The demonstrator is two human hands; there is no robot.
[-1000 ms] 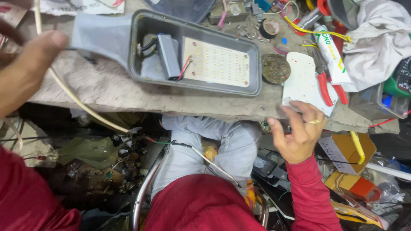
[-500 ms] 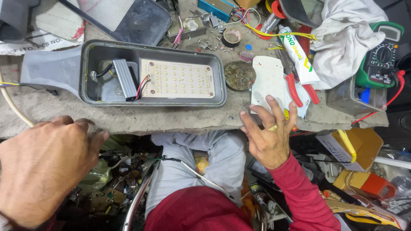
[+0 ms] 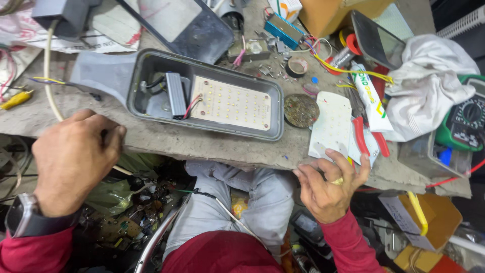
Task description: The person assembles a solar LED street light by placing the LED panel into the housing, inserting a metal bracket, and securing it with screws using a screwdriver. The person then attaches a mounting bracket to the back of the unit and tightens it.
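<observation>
An open grey street-light housing [image 3: 103, 76] lies on the worn bench, with a white LED panel [image 3: 232, 103] and a small silver driver box [image 3: 176, 93] inside it. My left hand [image 3: 76, 156] is curled at the bench's front edge left of the housing, its fingers closed where a cream cable [image 3: 48, 76] passes under it. My right hand [image 3: 331, 184] is spread at the front edge, its fingertips touching the bench just under a loose white LED board [image 3: 331, 124]. It holds nothing.
Red-handled pliers [image 3: 369, 139], a white tube [image 3: 371, 96] and a round dark disc [image 3: 300, 110] lie right of the housing. A white cloth [image 3: 429, 86] and green multimeter [image 3: 467, 121] sit far right. A dark lid [image 3: 187, 25] lies behind. Scrap clutters the floor below.
The view has swung so the housing sits more central. My left hand rose from below the bench to its front edge over the cable. My right hand shifted slightly right along the edge.
</observation>
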